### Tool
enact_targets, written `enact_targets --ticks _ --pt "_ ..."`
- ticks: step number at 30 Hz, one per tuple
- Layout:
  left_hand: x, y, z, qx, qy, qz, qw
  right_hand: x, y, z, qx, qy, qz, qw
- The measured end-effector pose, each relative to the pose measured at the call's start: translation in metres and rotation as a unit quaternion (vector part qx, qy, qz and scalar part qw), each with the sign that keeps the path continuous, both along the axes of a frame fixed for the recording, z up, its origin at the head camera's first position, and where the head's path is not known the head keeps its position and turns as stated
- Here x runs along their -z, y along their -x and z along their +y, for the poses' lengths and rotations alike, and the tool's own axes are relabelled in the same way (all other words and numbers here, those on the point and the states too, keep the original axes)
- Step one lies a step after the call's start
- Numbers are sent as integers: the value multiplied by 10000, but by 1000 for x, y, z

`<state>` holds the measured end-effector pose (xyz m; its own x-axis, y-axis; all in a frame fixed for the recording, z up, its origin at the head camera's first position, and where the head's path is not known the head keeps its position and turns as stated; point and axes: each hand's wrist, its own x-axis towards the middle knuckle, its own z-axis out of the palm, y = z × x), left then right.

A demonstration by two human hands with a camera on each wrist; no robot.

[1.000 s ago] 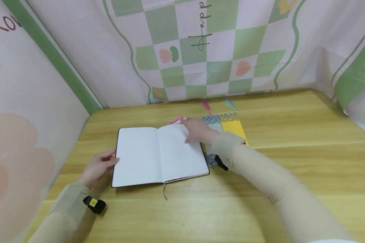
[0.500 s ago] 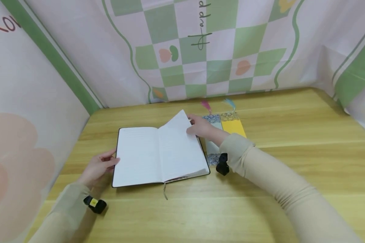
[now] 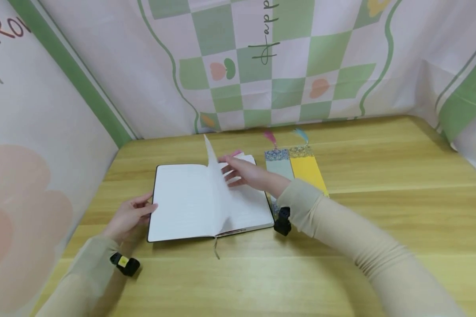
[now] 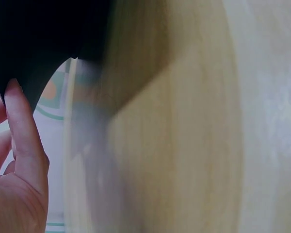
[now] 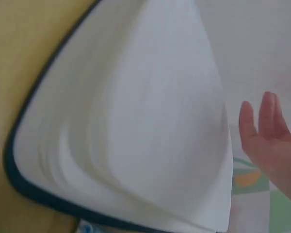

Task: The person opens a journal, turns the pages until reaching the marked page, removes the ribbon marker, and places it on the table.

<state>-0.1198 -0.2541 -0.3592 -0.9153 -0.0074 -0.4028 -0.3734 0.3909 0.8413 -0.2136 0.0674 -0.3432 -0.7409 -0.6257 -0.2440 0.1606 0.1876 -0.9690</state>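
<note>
An open notebook with white lined pages and a dark cover lies on the wooden table. My left hand pinches its left edge; in the left wrist view a finger lies along the dark cover. One page stands nearly upright at the spine, mid-turn. Just right of that page is my right hand, over the right-hand pages with its fingers extended towards the page. In the right wrist view the right hand's fingers are spread loosely beyond the pages.
Right of the notebook lie two tasselled bookmarks, a grey-blue one and a yellow one. A pink strip pokes out past the notebook's top edge. A ribbon hangs from its spine. Patterned cloth stands behind the table.
The right hand lifted the right page by its top corner and swept it leftward, so it now stands upright at the spine. The left hand keeps its hold on the edge.
</note>
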Motion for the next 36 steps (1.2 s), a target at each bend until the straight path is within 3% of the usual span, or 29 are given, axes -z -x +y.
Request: enact_targets --ticks 4,8,12,19,27,32,36 --pt "-2 -1 1 6 -22 -20 10000 2 -8 -10 -605 -772 835 9917" --pt "-2 -1 2 -31 -62 -30 10000 6 -12 -20 -932 -1826 1907 9600" --pt "-2 -1 2 -21 -50 -8 10000 10 -15 -29 -1282 -2416 2546 9276" --pt "0 -3 1 -29 -110 9 9999 10 -31 -42 -1904 -3104 2959 8831" --pt "-4 -3 -5 193 -237 -12 9995 10 -34 -54 -2072 -3698 3147 8493" --pt "-3 -2 -7 111 -471 -147 9987 15 -37 -59 -2285 -4049 3465 8147" --pt "0 -2 -7 354 -63 -90 9993 18 -41 -59 -2239 -4244 3497 8046"
